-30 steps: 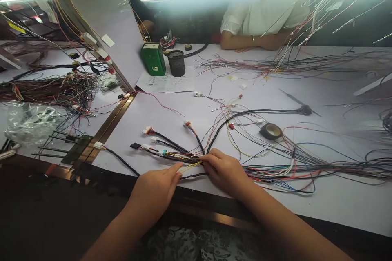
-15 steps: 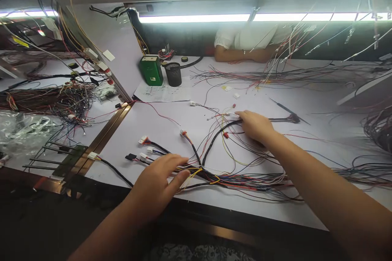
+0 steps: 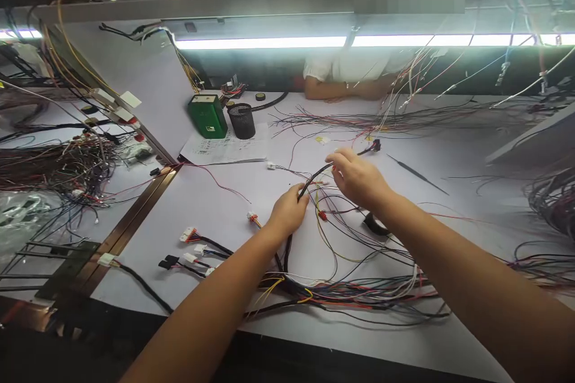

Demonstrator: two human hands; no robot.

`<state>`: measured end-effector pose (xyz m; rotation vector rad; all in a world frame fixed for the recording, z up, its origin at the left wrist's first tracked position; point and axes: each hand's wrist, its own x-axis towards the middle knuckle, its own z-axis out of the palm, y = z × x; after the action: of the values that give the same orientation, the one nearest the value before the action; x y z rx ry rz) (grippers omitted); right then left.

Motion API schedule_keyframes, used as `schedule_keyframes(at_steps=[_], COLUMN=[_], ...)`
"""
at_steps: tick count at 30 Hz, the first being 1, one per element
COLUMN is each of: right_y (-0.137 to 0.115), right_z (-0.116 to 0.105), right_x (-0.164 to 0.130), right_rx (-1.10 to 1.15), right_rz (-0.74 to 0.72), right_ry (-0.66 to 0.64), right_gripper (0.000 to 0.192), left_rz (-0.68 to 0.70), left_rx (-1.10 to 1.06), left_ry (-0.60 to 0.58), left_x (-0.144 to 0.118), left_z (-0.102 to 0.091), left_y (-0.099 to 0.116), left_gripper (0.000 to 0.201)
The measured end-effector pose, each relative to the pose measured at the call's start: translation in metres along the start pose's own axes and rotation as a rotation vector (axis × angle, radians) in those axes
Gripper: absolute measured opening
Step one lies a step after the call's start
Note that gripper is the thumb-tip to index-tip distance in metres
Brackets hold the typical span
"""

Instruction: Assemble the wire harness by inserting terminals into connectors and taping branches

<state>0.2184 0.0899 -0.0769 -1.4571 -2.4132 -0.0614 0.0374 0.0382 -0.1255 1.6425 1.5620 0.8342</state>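
Observation:
A black taped wire harness branch (image 3: 317, 175) rises from the main wire bundle and runs through both hands. My left hand (image 3: 290, 210) is closed around it at mid-length. My right hand (image 3: 359, 178) has its curled fingers on the same branch farther along. Past those fingers the branch ends in a dark connector (image 3: 376, 145). Below, the loose coloured wires of the main bundle (image 3: 350, 293) spread to the right. Short branches with a white-and-orange connector (image 3: 188, 234), white connectors (image 3: 200, 249) and a black connector (image 3: 168, 262) lie left of my left forearm.
Beneath my right wrist lies a black tape roll (image 3: 376, 225). Tweezers (image 3: 417, 175) rest to the right. A green box (image 3: 207, 116) and a mesh pen cup (image 3: 241, 121) stand at the back left. Opposite, a person's forearms (image 3: 336, 91) rest on the table. Wires hang at upper right.
My left hand has moved up and right from the main bundle onto the black branch. The branch and its connector end are lifted and shifted left with my right hand. The tape roll now shows.

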Motion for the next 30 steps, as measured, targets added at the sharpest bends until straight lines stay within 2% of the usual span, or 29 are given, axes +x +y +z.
schedule_keyframes(at_steps=[3, 5, 10, 13, 18, 20, 22, 24, 27, 28, 30], right_y=[-0.010, -0.016, -0.021, -0.012, 0.022, 0.034, 0.039, 0.035, 0.010, -0.004, -0.037], right_z=[0.010, 0.019, 0.035, 0.025, -0.021, -0.039, -0.051, -0.061, -0.072, -0.075, -0.081], right_x=[-0.003, -0.003, 0.002, -0.002, -0.034, -0.051, -0.067, -0.080, -0.093, -0.097, -0.105], right_rx=[0.091, 0.146, 0.342, 0.515, 0.935, 1.044, 1.128, 1.228, 1.296, 1.299, 1.252], right_rz=[0.201, 0.269, 0.345, 0.370, 0.354, 0.385, 0.421, 0.377, 0.150, 0.063, -0.107], right_ry=[-0.278, -0.422, -0.551, -0.564, -0.533, -0.476, -0.364, -0.294, -0.399, -0.465, -0.597], right_gripper=[0.026, 0.029, 0.024, 0.021, 0.027, 0.036, 0.042, 0.046, 0.045, 0.041, 0.029], left_rz=[0.014, -0.022, -0.110, -0.121, -0.113, -0.108, -0.104, -0.055, 0.084, 0.073, -0.095], left_rx=[-0.105, -0.231, -0.442, -0.436, -0.338, -0.321, -0.303, -0.257, -0.185, -0.226, -0.459], left_ry=[0.071, 0.107, 0.141, 0.149, 0.150, 0.143, 0.143, 0.176, 0.193, 0.130, -0.084], left_x=[0.002, 0.000, -0.002, -0.002, -0.002, -0.002, -0.003, -0.009, -0.034, -0.048, -0.082], left_z=[0.003, 0.004, 0.008, 0.006, 0.004, 0.004, 0.002, -0.005, -0.026, -0.035, -0.055], left_y=[-0.015, -0.022, -0.026, -0.025, -0.022, -0.020, -0.013, -0.002, 0.018, 0.024, 0.032], left_gripper=[0.035, 0.036, 0.038, 0.037, 0.033, 0.034, 0.038, 0.044, 0.042, 0.042, 0.054])
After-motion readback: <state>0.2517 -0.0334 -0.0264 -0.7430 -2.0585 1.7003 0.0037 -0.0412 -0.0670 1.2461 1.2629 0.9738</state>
